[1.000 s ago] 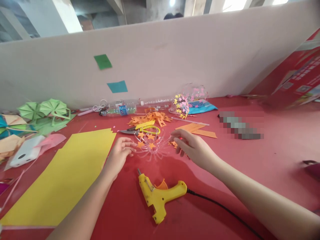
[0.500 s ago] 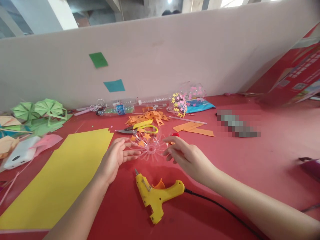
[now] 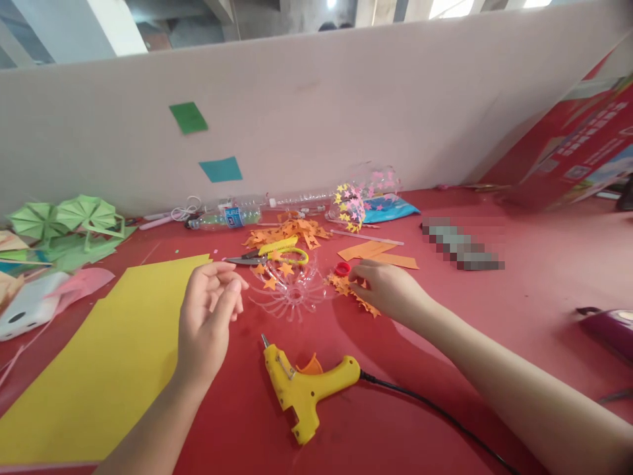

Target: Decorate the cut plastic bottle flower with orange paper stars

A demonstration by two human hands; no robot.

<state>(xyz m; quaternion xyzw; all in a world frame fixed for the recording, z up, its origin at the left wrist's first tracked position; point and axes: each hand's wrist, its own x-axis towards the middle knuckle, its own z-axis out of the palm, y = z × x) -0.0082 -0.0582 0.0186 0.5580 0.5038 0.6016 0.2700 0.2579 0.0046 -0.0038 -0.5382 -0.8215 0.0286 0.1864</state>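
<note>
Held the left hand (image 3: 205,320) loosely half-curled, with nothing visible in it, just beside the clear plastic flower (image 3: 295,295) out on the red table (image 3: 232,415) beyond the glue gun (image 3: 309,389), and, across on the other side, had the right hand (image 3: 390,290) right down at the orange stars (image 3: 340,285), with fingers bent, grip too hidden to tell!

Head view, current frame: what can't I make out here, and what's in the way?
All in the head view:
- Whether the right hand grips any of the small orange stars: its own fingers and back hide the contact.
- What the grey object is: pixelation covers it.
- The purple object's full shape: cut off by the right edge.
- Where the black cord ends: it leaves the bottom edge.
</note>
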